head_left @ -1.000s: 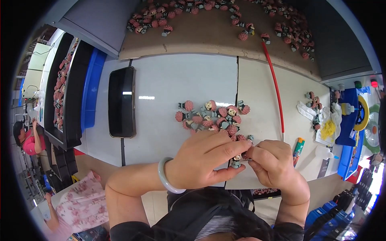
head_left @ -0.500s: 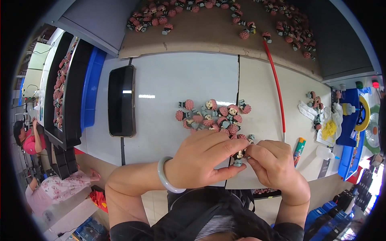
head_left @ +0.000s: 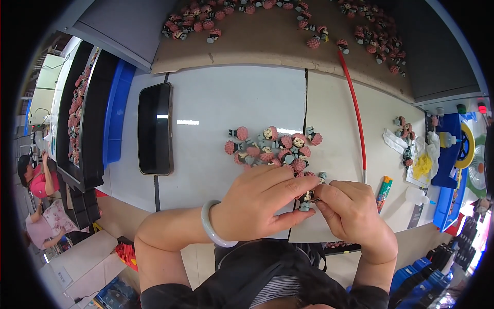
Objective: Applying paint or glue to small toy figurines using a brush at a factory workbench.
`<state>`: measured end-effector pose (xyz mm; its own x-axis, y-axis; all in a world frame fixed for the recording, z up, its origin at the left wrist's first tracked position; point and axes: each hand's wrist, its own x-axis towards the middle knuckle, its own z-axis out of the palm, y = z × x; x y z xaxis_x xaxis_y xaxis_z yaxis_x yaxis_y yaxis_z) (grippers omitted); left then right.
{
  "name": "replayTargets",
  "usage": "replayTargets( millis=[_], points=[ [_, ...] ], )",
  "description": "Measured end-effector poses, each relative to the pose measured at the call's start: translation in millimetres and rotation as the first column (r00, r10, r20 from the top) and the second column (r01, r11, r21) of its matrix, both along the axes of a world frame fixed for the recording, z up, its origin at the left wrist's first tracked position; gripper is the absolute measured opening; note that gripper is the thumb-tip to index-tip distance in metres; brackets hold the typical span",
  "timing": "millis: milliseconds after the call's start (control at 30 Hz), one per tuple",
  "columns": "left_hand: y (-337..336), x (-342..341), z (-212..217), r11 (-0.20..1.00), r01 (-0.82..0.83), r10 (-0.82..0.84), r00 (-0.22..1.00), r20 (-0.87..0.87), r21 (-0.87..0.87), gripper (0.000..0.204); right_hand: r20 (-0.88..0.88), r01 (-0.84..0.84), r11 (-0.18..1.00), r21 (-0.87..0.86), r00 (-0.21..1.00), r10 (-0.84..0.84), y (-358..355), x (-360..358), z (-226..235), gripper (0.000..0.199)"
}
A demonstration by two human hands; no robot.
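My left hand (head_left: 260, 198), with a pale bangle at the wrist, holds a small figurine (head_left: 304, 206) between thumb and fingers. The figurine has a pale grey base end and a dark body; my fingers cover much of it. Against its right side, my right hand (head_left: 346, 205) is closed in a pinch. A tiny dark, shiny bit shows at those fingertips, too small to name. Just beyond my left knuckles lies a loose pile of similar pink-haired figurines (head_left: 284, 149) on the white tabletop. One more figurine (head_left: 322, 176) is close above my right fingertips.
A black phone (head_left: 156, 129) lies at left. A red stick (head_left: 355, 108) runs along the right, near an orange-and-green tube (head_left: 384, 189) and a white bottle (head_left: 415, 195). More figurines cover the brown shelf (head_left: 262, 46). Co-workers (head_left: 42, 180) are at far left.
My hands stay almost in place around the figurine, with only a slight shift of the fingers. At far left, a co-worker in a floral garment has changed position.
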<state>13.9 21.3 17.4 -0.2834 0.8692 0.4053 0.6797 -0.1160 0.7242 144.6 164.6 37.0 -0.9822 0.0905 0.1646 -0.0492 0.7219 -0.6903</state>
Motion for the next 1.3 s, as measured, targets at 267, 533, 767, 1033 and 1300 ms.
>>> replayTargets(
  millis=[267, 533, 767, 1033, 1300],
  points=[
    [0.4, -1.0, -0.6, 0.995, 0.081, -0.075, 0.992, 0.104, -0.06, 0.048, 0.088, -0.011, 0.985, -0.173, 0.996, 0.026, 4.7, 2.1, -4.4, 0.006],
    [-1.6, -2.0, 4.2, 0.956, 0.231, -0.133, 0.892, 0.432, -0.182, 0.044, 0.233, 0.205, 0.793, -0.574, 0.969, -0.081, 12.1, 7.5, 10.3, 0.012],
    [-5.9, -3.1, -2.1, 0.972, 0.23, -0.102, 0.588, 0.802, -0.044, 0.044, -0.089, 0.102, 0.991, -0.091, 0.99, -0.11, 8.9, 1.4, 0.4, 0.013],
    [-1.4, -6.1, 5.9, 0.965, 0.228, -0.096, 0.763, 0.64, -0.128, 0.045, -0.101, 0.062, 0.982, 0.177, 0.994, -0.045, 6.1, 0.0, -3.1, 0.024],
    [-1.2, -6.1, 7.0, 0.96, 0.238, -0.106, 0.799, 0.592, -0.148, 0.047, -0.075, 0.076, 0.984, 0.159, 0.995, -0.064, 5.1, 1.5, -2.8, 0.027]
  ],
)
